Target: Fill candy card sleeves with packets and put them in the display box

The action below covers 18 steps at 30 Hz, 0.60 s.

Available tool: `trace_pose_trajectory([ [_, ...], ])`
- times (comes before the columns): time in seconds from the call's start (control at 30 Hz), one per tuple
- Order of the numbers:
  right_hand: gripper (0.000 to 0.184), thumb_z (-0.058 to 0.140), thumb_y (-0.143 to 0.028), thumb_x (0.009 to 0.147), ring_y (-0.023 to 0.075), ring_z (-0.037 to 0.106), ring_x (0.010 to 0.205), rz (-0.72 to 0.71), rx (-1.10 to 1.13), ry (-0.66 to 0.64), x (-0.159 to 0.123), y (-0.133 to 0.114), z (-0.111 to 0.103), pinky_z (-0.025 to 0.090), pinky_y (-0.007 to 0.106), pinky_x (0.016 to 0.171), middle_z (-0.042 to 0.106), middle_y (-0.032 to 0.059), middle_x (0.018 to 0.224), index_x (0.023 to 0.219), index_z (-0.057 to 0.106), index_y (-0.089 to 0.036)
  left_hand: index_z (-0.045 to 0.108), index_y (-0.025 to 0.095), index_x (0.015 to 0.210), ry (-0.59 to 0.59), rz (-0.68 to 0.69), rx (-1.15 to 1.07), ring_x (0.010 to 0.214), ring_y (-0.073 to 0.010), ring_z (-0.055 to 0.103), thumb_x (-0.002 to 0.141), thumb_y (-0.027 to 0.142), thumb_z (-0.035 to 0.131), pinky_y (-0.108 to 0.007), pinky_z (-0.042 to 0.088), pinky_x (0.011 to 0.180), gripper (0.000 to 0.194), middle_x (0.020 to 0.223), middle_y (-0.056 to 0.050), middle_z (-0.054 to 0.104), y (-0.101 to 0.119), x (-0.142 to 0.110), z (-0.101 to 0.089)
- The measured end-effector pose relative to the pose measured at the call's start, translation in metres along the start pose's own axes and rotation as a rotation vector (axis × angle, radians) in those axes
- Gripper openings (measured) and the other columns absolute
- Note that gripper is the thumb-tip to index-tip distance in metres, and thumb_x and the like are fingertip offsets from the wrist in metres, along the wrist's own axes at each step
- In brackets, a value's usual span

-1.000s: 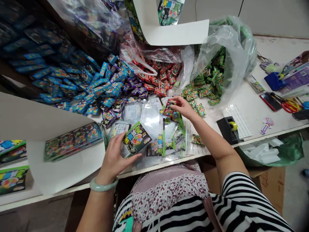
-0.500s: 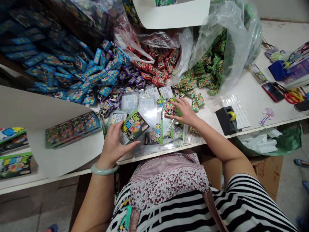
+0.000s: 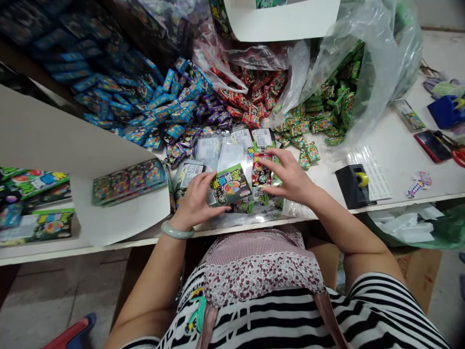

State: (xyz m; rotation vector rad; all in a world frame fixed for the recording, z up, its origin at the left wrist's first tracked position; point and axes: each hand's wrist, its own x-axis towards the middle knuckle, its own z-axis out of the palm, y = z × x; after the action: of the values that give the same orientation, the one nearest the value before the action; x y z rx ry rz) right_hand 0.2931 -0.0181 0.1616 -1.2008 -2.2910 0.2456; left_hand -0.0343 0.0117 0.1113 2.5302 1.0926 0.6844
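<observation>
The left hand (image 3: 196, 201) grips the black-and-green packet (image 3: 231, 185), thumb and fingers spread to its width. Just right of that packet, the right hand (image 3: 292, 178) holds a small red packet (image 3: 261, 170) between parted thumb and fingers. Beyond the black-and-green packet lie red packets (image 3: 254, 99); well right stands a tape dispenser (image 3: 350, 186)

The left hand's (image 3: 194, 203) fingertips are hidden by the black-and-green box (image 3: 234, 186), whose smallest print is unreadable. Fingers of the right hand (image 3: 290, 180) cover part of the red packet (image 3: 260, 175). Upper-left blue packets (image 3: 58, 36) are dim and blurred. The right edge cuts off the blue tape dispenser (image 3: 443, 111); the top edge crops the white sheet (image 3: 283, 23).
</observation>
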Motion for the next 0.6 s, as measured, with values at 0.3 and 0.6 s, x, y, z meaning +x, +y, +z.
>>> trace_pose_trajectory([
  [0.3, 0.086, 0.078, -0.041, 0.079, 0.0351, 0.044, 0.136, -0.071, 0.131, -0.259, 0.005, -0.011, 0.007, 0.042, 0.057, 0.112, 0.045, 0.0146, 0.146, 0.152, 0.032, -0.031, 0.037, 0.017, 0.148, -0.060, 0.024, -0.035, 0.125, -0.0369, 0.052, 0.073, 0.064, 0.075, -0.054, 0.043, 0.109, 0.097, 0.133, -0.019, 0.052, 0.016, 0.001, 0.006],
  [0.6, 0.053, 0.056, -0.049, 0.095, 0.0322, 0.045, 0.141, 0.088, 0.285, -0.157, 0.013, -0.030, 0.027, 0.026, 0.065, 0.119, 0.065, 0.0072, 0.133, 0.145, 0.044, -0.037, 0.035, 0.016, 0.149, 0.064, -0.014, 0.006, 0.122, -0.0366, 0.053, 0.074, 0.057, 0.077, -0.053, 0.046, 0.106, 0.095, 0.131, -0.019, 0.053, 0.016, -0.002, 0.005],
])
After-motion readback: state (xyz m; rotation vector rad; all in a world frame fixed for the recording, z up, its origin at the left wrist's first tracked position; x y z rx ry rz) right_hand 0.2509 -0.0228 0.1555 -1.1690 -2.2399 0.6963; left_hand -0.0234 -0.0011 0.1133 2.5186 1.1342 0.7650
